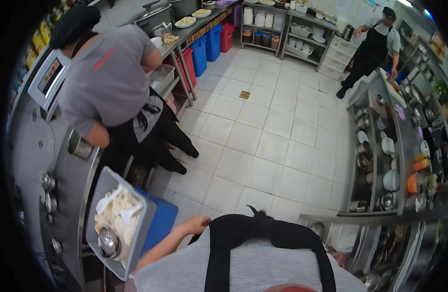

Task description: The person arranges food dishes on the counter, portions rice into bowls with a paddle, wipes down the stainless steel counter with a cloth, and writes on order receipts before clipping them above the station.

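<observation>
Upper left, the yellow containers bear labels too blurred to read. Lower left sits the grey tub of food, then my left hand, fingers curled by my apron; I can't tell whether they pinch anything, nor how my right hand's are.

Tub: grey, rectangular, open-topped; located at 8 o'clock in the view, long axis from 12 to 6 o'clock, slightly skewed. Rim faces upward; whether the base bears on the surface cannot be determined. Contents: white, clumped food, uneven, covering much of the interior. Inserted items: first white spoon, lying on the food at 11 o'clock within the tub; second white spoon, at 1 o'clock; round, shiny steel vessel, at 7 o'clock, beside the tub wall.
</observation>
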`<move>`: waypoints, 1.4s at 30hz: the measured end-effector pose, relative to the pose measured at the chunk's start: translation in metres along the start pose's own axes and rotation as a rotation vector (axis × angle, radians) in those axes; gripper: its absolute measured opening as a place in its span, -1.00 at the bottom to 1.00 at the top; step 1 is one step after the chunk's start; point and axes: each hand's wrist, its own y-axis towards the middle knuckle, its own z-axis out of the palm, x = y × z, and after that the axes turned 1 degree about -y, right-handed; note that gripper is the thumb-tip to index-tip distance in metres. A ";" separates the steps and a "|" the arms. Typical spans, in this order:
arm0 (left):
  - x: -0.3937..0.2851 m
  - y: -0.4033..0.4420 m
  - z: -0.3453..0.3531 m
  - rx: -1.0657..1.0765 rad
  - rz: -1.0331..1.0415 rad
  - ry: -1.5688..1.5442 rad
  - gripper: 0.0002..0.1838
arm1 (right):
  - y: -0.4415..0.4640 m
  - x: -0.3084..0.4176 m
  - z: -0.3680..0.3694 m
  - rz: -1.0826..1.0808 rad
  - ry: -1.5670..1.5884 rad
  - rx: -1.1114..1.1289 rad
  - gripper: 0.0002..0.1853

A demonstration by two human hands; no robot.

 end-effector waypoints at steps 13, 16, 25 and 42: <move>-0.119 0.230 -0.239 -0.135 -0.010 -0.157 -0.72 | 0.384 0.105 -0.190 -0.022 0.190 0.296 -0.75; -0.093 0.278 -0.267 -0.233 0.019 -0.315 -0.70 | 0.516 0.171 -0.240 -0.224 -0.161 0.175 -0.79; -0.103 0.452 -0.516 -0.506 -0.254 -0.056 -0.61 | 0.784 0.447 -0.220 -0.852 -0.233 0.270 -0.76; 0.034 0.614 -1.151 -1.297 -0.431 0.677 -0.74 | 1.195 0.643 -0.258 -0.635 -0.072 0.607 -0.76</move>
